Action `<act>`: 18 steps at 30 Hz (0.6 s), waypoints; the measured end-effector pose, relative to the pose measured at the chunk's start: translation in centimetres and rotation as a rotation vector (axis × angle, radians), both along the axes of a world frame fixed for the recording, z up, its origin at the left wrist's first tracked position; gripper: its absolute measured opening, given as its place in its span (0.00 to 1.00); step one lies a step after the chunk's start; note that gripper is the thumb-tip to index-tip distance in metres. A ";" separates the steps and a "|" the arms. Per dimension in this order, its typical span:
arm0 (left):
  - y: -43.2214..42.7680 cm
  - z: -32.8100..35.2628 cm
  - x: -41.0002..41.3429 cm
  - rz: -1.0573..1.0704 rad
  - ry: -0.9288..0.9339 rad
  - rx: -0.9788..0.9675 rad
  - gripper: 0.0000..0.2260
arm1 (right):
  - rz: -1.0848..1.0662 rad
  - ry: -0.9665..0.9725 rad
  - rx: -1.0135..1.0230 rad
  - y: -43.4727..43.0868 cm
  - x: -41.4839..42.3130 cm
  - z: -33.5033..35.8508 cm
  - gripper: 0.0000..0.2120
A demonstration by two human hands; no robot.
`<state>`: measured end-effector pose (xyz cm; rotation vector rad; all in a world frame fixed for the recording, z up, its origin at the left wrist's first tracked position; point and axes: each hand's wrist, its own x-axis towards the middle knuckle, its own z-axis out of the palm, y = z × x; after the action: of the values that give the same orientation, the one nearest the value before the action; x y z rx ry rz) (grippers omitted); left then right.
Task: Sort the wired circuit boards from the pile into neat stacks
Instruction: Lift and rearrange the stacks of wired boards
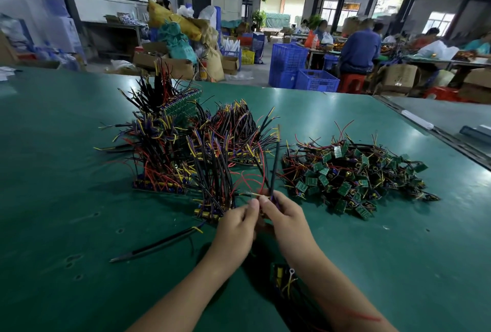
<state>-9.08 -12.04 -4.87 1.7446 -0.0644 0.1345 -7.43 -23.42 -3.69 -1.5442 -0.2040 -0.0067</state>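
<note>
**Two grips, one wired board in hand**

1. My left grip and right grip meet fingertip to fingertip at the near centre of the green bench. Both are clenched on one wired circuit board, pinching its leads. Its black and red wires rise toward 12 o'clock. The board itself is hidden between my fingers.
2. Loose pile of small green boards and tangled wires: 2 o'clock from my grips, apart from them.
3. Sorted stacks, boards in rows with wires standing up:
   - near stack, just beside my left grip at 10 o'clock
   - left stack, further out at 10 o'clock
   - far stack, at 11 o'clock
   - middle stack, at 12 o'clock
4. Stray black lead, flat on the bench at 8 o'clock.
5. Small wired bundle, at 6 o'clock between my forearms.
</note>
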 end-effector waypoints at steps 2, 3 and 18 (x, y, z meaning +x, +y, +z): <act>-0.2 0.1 -0.5 -0.072 -0.031 0.050 0.21 | -0.032 0.079 0.083 -0.1 0.1 -0.1 0.09; -0.3 0.2 -0.8 -0.117 -0.053 0.095 0.21 | -0.053 0.111 0.123 -0.1 0.2 -0.1 0.09; 0.0 0.3 -1.8 -0.376 -0.189 0.486 0.15 | -0.217 0.174 0.184 -1.4 1.5 0.2 0.08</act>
<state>-10.86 -12.07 -4.61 2.1624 -0.6024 0.0050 -5.94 -24.81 -3.53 -1.3680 0.1007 -0.0602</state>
